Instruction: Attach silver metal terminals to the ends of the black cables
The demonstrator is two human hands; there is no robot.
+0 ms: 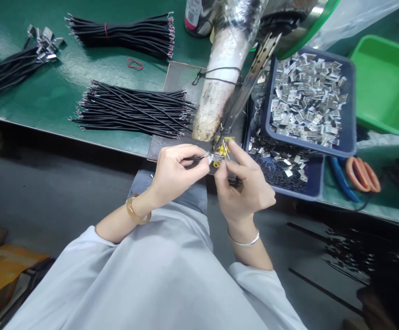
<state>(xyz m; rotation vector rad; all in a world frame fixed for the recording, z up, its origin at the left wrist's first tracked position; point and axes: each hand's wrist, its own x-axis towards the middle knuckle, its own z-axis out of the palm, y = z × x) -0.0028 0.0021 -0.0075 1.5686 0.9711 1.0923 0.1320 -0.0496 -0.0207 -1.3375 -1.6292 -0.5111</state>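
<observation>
My left hand (180, 169) is closed, pinching a thin black cable (196, 158) near its end, just in front of the table's edge. My right hand (243, 183) has thumb and fingertips pressed together on a small silver metal piece (226, 150), its upper part sticking up as a thin strip. Both sets of fingertips nearly meet; the exact join of cable and metal is too small to tell. Right behind them is a yellow fixture (217, 163). A pile of black cables (133, 110) with stripped ends lies beyond my left hand.
A blue tray (349, 123) of silver metal brackets overlaps a lower tray (314, 190). Orange-handled pliers (362, 174) and a green bin (388, 87) sit at right. A plastic-wrapped pipe (216, 87) slants down behind my hands. Bundled cables (123, 34) lie farther back.
</observation>
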